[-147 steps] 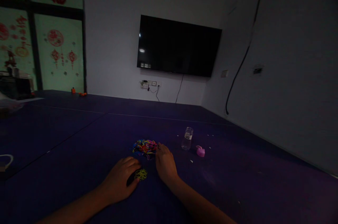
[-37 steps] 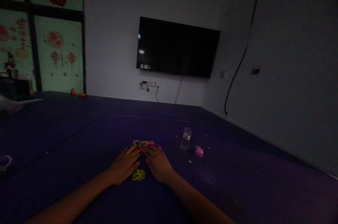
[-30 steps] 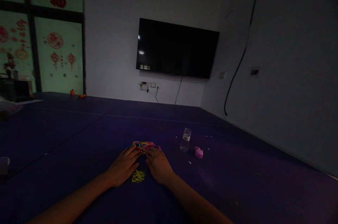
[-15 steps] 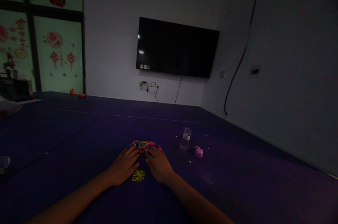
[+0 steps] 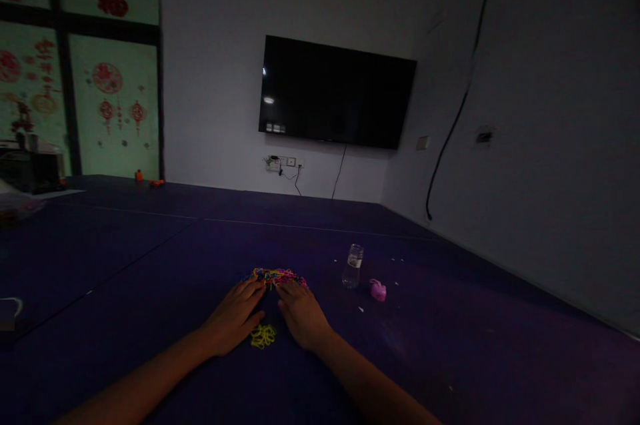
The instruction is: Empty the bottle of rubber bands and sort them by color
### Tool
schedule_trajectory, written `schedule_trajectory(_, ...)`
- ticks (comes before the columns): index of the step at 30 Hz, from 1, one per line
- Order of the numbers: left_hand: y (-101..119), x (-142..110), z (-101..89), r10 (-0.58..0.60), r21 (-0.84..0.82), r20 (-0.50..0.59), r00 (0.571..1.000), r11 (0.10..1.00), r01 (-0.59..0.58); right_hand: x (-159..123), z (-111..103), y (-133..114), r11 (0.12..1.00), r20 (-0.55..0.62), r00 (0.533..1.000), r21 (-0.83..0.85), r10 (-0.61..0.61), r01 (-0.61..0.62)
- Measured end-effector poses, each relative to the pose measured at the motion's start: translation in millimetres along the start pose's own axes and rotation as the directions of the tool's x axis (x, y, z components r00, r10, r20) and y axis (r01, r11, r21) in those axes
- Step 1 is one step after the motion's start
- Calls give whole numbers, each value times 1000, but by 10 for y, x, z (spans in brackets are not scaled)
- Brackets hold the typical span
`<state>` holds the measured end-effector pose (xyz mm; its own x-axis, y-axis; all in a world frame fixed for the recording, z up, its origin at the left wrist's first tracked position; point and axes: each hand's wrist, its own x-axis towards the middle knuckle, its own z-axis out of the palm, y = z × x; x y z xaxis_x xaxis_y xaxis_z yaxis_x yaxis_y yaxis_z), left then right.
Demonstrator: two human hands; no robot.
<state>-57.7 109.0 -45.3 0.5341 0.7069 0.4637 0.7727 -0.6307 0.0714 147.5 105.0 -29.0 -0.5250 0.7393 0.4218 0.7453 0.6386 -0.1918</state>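
Note:
A pile of multicoloured rubber bands [image 5: 276, 275] lies on the dark blue table [image 5: 165, 305]. My left hand [image 5: 235, 318] rests flat at the pile's near left side, its fingertips touching the bands. At the near right side my right hand [image 5: 303, 315] lies with fingers stretched onto the bands, partly covering them. Closer to me, beside my left thumb, sits a small heap of yellow rubber bands [image 5: 263, 336]. Neither hand grips anything that I can see.
Right of the pile stands a clear bottle [image 5: 353, 267], with a pink cap-like object [image 5: 378, 290] beside it. Small white scraps [image 5: 361, 309] are scattered nearby. Orange objects [image 5: 157, 183] sit at the far left edge. A television [image 5: 335, 93] hangs on the wall.
The camera view has shifted slightly. Both hands stay nearly in place at the pile, and the yellow bands lie where they were.

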Motion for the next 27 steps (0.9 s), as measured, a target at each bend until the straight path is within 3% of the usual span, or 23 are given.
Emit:
schedule_trajectory(16,84,-3,-97,69,-51,-110,992,996,-75,6,-29,-11,1000,-44,999,7,-18,18)
schedule_trajectory(22,153,-17,-200,90,-228,-259,962,962,-151,-42,-90,-63,990,-170,979,59,-115,127)
schedule_trajectory(27,220,-38,-264,11,-413,-317,948,898,-149,-109,-42,-129,977,-143,971,66,-191,202)
